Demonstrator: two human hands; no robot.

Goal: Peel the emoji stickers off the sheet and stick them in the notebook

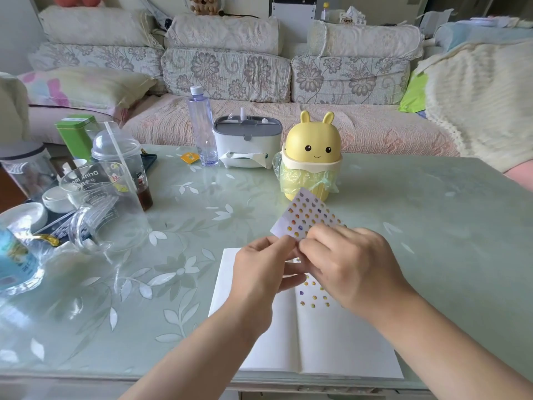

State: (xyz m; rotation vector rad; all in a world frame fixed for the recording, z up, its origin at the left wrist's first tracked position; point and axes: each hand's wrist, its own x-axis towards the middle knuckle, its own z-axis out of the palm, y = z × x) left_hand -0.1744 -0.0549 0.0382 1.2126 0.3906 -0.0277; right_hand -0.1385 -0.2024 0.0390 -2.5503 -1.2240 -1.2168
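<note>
Pinching glossy sticker sheet (pixel 305 217) | both hands | flat white notebook (pixel 317 342)

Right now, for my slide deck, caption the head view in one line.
Left hand holds the sticker sheet while right hand picks at it above the open notebook.

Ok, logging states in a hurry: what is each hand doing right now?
Left hand: pinches the white paper sheet of emoji stickers by its lower corner.
Right hand: pinches that sheet's lower edge.
</note>
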